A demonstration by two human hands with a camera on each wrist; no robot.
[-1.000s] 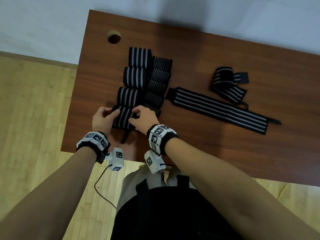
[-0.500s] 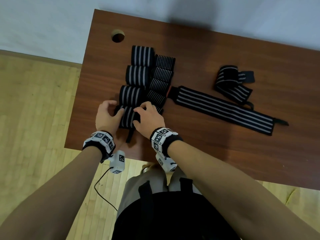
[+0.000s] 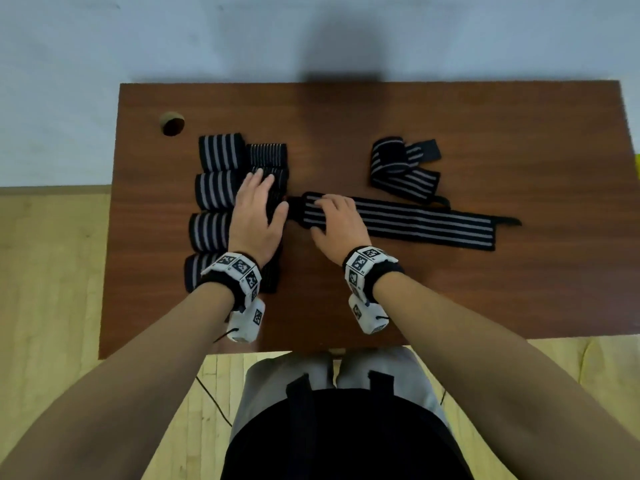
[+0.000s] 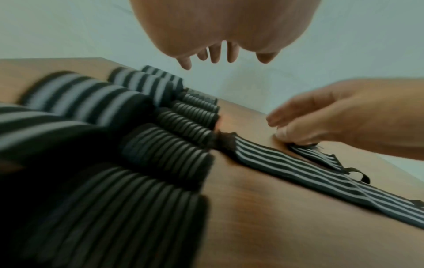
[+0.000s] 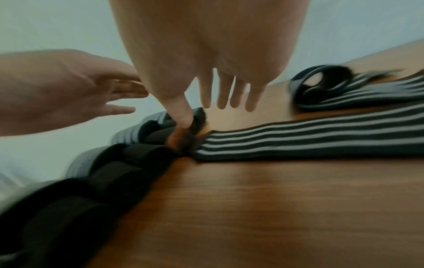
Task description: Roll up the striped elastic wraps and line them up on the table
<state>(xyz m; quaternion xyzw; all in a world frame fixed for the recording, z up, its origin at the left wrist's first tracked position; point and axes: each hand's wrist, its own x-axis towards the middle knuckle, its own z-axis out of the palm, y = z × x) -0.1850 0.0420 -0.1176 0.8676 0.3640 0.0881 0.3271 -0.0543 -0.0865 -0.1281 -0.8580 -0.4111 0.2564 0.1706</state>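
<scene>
From my seat at the remote station I take the flat wrap as my landmark: it lies unrolled across the middle of the brown table, its black tab end pointing toward the rolled wraps. My right hand sits over that tab end, fingers spread and fairly straight above the stripes; in the right wrist view the thumb comes down onto the dark tab, while the other fingertips hang just above the table, so this hand is not clamped on anything. My left hand is just beside the tab end, on the side away from the wrap's long stretch, held flat with its fingers extended over the rolled wraps; whether it presses them or only hovers I cannot tell. In the left wrist view its fingers look straight and apart, holding nothing. The rolls stand in two touching columns at the tab end of the flat wrap, the outer column with broad pale stripes, the inner one finely ribbed and dark. Beyond the flat wrap, toward the wall, a loosely folded wrap lies near it. A round cable hole sits in the tabletop past the rolls.
</scene>
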